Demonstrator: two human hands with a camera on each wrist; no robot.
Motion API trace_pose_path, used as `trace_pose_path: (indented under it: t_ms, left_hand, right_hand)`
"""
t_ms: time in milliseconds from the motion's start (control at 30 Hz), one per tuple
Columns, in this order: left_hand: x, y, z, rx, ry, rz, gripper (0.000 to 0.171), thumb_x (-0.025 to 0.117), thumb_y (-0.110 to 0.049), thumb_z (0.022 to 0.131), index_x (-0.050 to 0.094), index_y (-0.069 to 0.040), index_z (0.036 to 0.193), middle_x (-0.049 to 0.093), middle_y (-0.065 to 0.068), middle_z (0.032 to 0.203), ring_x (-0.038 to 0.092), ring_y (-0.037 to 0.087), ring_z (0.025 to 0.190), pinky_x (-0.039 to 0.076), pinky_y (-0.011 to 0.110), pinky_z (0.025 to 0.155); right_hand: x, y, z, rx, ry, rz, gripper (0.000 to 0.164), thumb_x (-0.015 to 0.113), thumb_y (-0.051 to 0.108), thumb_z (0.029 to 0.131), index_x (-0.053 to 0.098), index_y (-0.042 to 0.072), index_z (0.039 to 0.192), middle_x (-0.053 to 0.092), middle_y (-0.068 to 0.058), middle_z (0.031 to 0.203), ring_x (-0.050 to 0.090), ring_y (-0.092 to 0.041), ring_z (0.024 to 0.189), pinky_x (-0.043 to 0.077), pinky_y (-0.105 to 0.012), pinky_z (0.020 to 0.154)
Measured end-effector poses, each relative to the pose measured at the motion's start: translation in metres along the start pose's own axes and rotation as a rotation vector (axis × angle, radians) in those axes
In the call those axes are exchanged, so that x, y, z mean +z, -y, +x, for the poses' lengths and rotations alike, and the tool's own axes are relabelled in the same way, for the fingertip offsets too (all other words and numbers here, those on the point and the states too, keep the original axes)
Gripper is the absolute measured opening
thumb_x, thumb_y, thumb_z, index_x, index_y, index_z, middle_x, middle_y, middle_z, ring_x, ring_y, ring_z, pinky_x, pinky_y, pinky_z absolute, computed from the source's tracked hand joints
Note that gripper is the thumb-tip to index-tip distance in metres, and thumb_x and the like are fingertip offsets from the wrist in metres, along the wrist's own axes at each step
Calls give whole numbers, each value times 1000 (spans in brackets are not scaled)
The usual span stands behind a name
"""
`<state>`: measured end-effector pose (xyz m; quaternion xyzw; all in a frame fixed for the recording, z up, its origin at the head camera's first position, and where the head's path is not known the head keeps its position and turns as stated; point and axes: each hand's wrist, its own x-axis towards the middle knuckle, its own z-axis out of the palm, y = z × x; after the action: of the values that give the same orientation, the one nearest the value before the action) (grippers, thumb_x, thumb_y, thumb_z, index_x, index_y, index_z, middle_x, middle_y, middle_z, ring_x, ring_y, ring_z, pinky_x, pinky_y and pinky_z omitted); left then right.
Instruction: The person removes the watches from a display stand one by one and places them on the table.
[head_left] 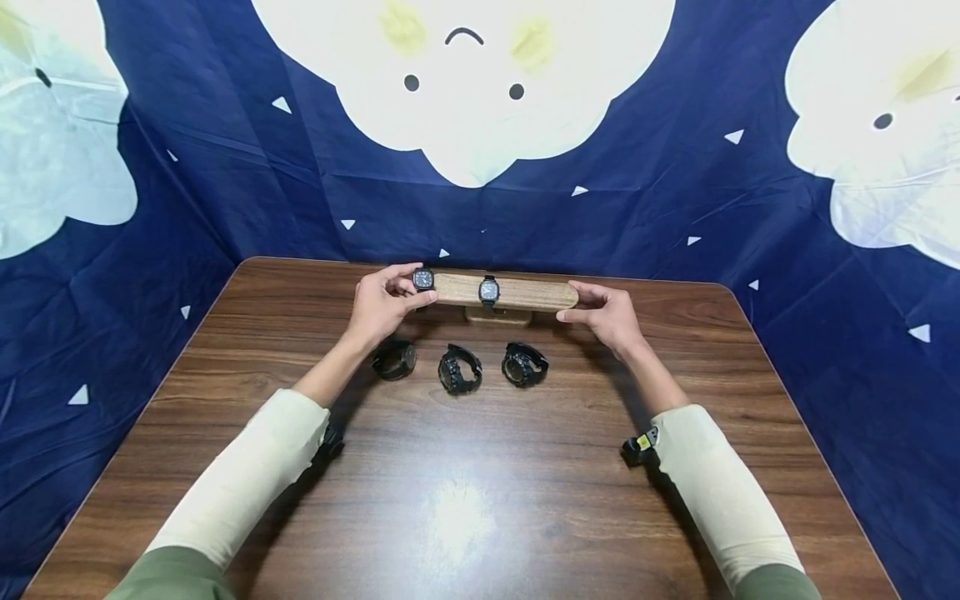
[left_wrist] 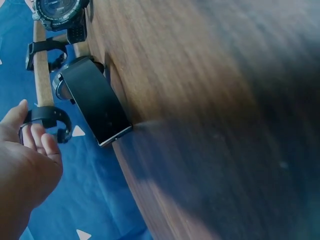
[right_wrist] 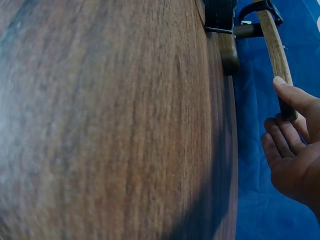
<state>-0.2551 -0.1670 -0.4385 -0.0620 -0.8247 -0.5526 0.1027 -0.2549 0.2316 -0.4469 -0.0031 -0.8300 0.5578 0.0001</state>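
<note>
At the left end of the wooden bar (head_left: 536,294) sits the end watch (head_left: 423,279), its strap curled like a hoop about the wood; whether it is fully threaded on, I cannot tell. Your left hand (head_left: 378,304) pinches this watch, thumb in front at its lower edge and fingers behind, probably so that the dial faces you and does not turn. Your right hand (head_left: 609,317) pinches the opposite end of the bar, thumb on the front face, fingers behind and below. I judge that this grip gives a counter-support, because a push from one side alone could slide or tip the bar. Between your hands, the second watch (head_left: 489,290) is wrapped round the bar near its middle, above the base (head_left: 498,317), where its weight should disturb the balance little. On the table (head_left: 585,500), just in front of the base, lie apart in a row the left loose watch (head_left: 393,359), the middle loose watch (head_left: 460,369) and the right loose watch (head_left: 525,364), seemingly set there for easy reach. Beyond the table hangs a blue curtain (head_left: 225,167).
</note>
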Motion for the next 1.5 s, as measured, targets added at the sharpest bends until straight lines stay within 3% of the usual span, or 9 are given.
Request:
trace_pose_path:
  t_ms: [200,367,667,1033,1500]
  left_hand:
    - [-3,1,0,9,-12,-43,58,99,-10,86,78,-7,140,69,-12,83,63,3,78,54,11,72]
    - [-7,1,-2,-7,-14,-3,55,100,-14,86,80,-7,136,70,-17,79,65,2,77,53,11,71]
    - [-15,-3,-8,-30,12,42,56,101,-17,85,80,-8,136,73,-15,79,67,0,78,54,11,74]
    - [-23,-15,-18,-44,76,34,54,100,-13,84,79,-7,134,72,-11,82,67,4,78,56,12,73]
    - [-28,-20,-38,-23,176,46,54,100,-11,83,79,-7,133,77,12,93,66,6,78,55,15,71]
  right_hand:
    - [-1,0,1,-5,0,5,70,99,9,85,72,8,150,74,-16,149,71,4,109,55,-9,95]
    - [0,0,1,-2,-2,2,69,99,10,85,73,9,150,74,-16,149,72,4,108,56,-10,95]
    - [-2,1,-1,7,13,6,70,100,12,85,73,10,150,74,-15,149,73,-1,112,54,-9,94]
    - [-2,0,0,-11,5,9,69,100,10,84,74,8,148,76,-18,146,71,6,103,55,-8,91]
    - [-2,0,0,-15,10,8,71,100,10,84,73,9,149,75,-20,147,70,5,103,55,-8,90]
